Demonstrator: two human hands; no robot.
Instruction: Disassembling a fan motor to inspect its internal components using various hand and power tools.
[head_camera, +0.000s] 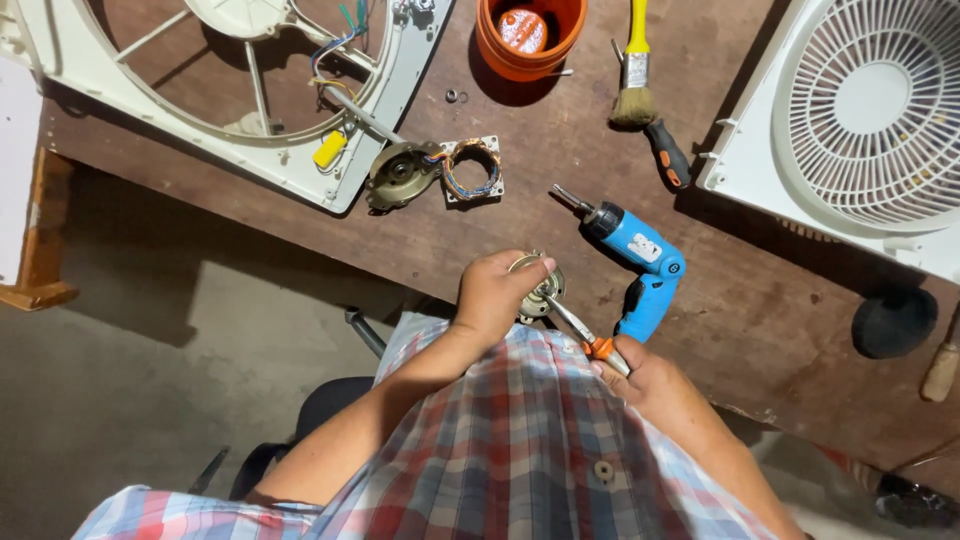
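Observation:
My left hand (495, 295) grips a round metal motor part (540, 290) at the near edge of the brown wooden table (760, 300). My right hand (645, 375) holds orange-handled needle-nose pliers (580, 330), their tips touching the motor part. A blue cordless screwdriver (635, 255) lies on the table just right of my hands. Farther up the table lie a motor housing (400, 172) and a stator with copper windings (472, 168), joined by coloured wires.
A white fan frame (300, 150) lies at the top left and a white fan grille (870, 110) at the right. An orange tub (530, 35), a yellow-handled brush (634, 65), a screwdriver handle (668, 155) and a black round knob (893, 322) also sit on the table.

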